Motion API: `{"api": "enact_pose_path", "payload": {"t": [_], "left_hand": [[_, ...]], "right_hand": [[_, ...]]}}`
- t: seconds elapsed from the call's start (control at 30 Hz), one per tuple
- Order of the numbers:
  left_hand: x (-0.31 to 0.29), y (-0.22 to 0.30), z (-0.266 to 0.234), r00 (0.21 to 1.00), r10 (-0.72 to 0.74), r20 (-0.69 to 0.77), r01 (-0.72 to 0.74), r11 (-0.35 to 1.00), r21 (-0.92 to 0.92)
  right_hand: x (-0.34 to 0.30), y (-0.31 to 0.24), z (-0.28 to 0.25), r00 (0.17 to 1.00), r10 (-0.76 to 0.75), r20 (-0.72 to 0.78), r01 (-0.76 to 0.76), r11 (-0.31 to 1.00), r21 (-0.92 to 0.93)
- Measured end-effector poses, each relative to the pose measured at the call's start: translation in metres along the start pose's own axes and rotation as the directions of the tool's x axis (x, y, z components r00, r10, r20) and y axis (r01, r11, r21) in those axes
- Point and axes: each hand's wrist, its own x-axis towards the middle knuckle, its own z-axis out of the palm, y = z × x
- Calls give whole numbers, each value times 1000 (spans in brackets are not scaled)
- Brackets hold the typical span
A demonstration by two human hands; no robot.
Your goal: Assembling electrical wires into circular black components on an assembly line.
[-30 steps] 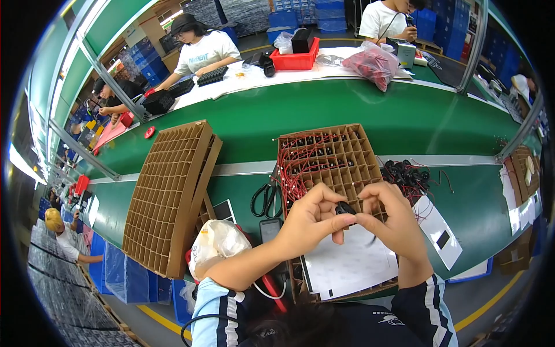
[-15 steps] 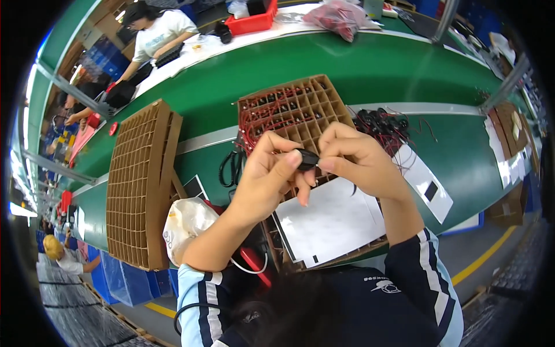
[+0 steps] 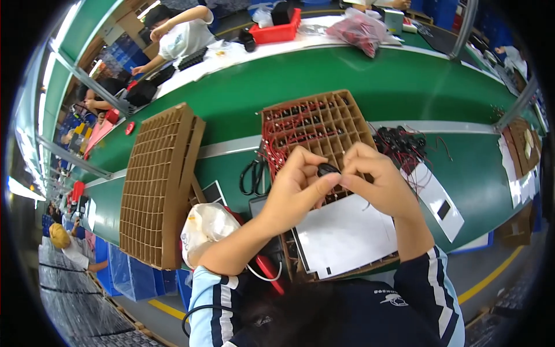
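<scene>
A small, rounded black part (image 3: 328, 169) is pinched between the thumb and fingers of my left hand (image 3: 295, 191). My right hand (image 3: 378, 179) is closed in a pinch against the part's right end; its fingertips hide what lies between them. A thin dark strand hangs just below that hand. Both hands hover over the near side of a divided cardboard tray (image 3: 362, 118). Black pieces with red wires fill several of its cells, mostly at the left. Under my wrists a white sheet (image 3: 347, 234) covers the tray's near side.
To the left stand stacked cardboard dividers (image 3: 156, 191). Black-handled scissors (image 3: 251, 176) lie left of the tray. Black parts with red wires (image 3: 399, 141) are heaped at its right, near a white card (image 3: 442, 202). A white bag (image 3: 208, 228) sits by my left forearm. Across the green bench another person works.
The view has shifted, so the bench appears farther right and lower. My thumbs have come closer together over the black part, covering more of it. The person across has raised an arm.
</scene>
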Motion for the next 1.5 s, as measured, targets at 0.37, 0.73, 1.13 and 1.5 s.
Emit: {"api": "enact_pose_path", "payload": {"t": [0.37,0.73,1.13,1.5], "left_hand": [[-3,1,-5,982,-24,190,41,995,-90],[0,6,-7,991,-10,134,8,1000,19],[-2,-3,-4,992,73,102,-82,993,87],[2,1,-3,1000,-9,10,8,997,77]], "right_hand": [[-3,-10,-6,996,-85,22,86,996,-34],[0,-8,0,985,-170,-23,155,937,-314],[0,-10,2,999,-45,14,46,996,-75],[0,-11,2,998,-49,-31,44,987,-154]]}}
